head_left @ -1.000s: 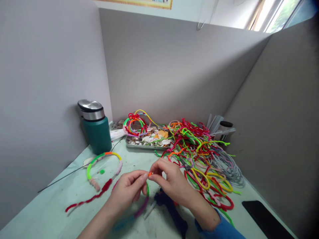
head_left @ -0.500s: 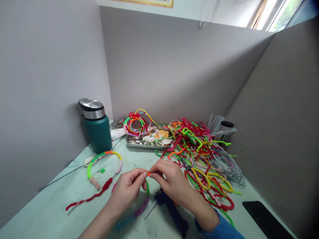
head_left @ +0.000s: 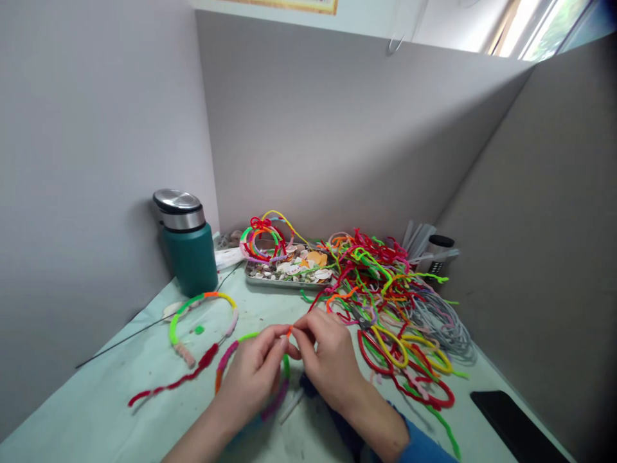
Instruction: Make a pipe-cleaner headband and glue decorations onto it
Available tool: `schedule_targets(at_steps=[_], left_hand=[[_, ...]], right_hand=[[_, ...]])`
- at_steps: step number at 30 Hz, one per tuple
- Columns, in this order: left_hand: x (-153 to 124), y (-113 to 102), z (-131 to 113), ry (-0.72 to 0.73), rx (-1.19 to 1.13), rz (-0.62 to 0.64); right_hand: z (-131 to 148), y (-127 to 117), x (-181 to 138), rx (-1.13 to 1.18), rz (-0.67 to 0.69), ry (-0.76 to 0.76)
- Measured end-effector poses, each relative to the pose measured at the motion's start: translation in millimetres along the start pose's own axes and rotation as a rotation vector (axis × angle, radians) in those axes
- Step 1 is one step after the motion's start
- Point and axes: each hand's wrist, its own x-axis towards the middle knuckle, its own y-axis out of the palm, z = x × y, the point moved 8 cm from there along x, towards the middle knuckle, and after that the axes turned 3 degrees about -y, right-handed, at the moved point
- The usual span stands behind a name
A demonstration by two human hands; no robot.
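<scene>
Between the fingertips of both hands is a short bit of orange pipe cleaner [head_left: 290, 331]. My left hand [head_left: 258, 366] pinches it from the left, and my right hand [head_left: 330, 354] pinches it from the right; the fingers cover most of it. Under the left hand lies a multicoloured pipe-cleaner ring [head_left: 220, 370], partly hidden by the hand and wrist. A dark blue tool [head_left: 344, 431], perhaps a glue gun, is mostly covered by the right forearm. A whitish stick [head_left: 292, 406] rests beside it.
A second, open ring [head_left: 173, 328] with a red twisted tail lies left. Behind stand a green bottle [head_left: 191, 260] and a metal tray [head_left: 284, 283] of small pieces. Right are a pipe-cleaner heap [head_left: 371, 263], yellow-handled scissors [head_left: 390, 347], grey wire [head_left: 448, 325] and a black phone-like slab [head_left: 511, 421].
Both hands have shifted slightly, the right wrist turning and now covering more of the dark blue tool. More of the ring under the left hand shows. The orange pinch persists.
</scene>
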Motion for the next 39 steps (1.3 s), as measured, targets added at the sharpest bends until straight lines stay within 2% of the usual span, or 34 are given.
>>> schedule_targets(at_steps=[3, 7, 9, 14, 21, 28, 32, 39], left_hand=[[-0.4, -1.2, -2.0, 0.004, 0.035, -0.009], [2.7, -11.1, -8.2, -0.021, -0.04, -0.03], [4.5, -16.6, -9.4, -0.051, -0.105, -0.062], [5.6, -15.1, -6.0, -0.09, -0.232, -0.059], [5.4, -11.9, 2.5, -0.105, -0.296, -0.064], [7.8, -20.0, 5.8, -0.128, -0.241, -0.088], [7.8, -22.7, 10.0, -0.155, -0.269, -0.122], [7.3, -23.2, 11.3, -0.153, -0.403, -0.137]], right_hand=[[-2.3, 0.7, -0.1, 0.029, -0.019, 0.036], [-7.2, 1.8, 5.1, 0.297, 0.09, 0.119], [-6.3, 0.0, 6.3, 0.328, 0.114, 0.124], [-0.2, -0.1, 4.0, 0.237, 0.1, 0.067], [9.2, 0.5, 0.7, 0.128, 0.042, -0.033], [13.8, 0.7, 1.9, 0.129, 0.12, -0.13], [14.7, -8.1, 3.4, 0.15, 0.094, -0.096], [21.9, 5.1, -4.1, -0.067, 0.167, -0.144]])
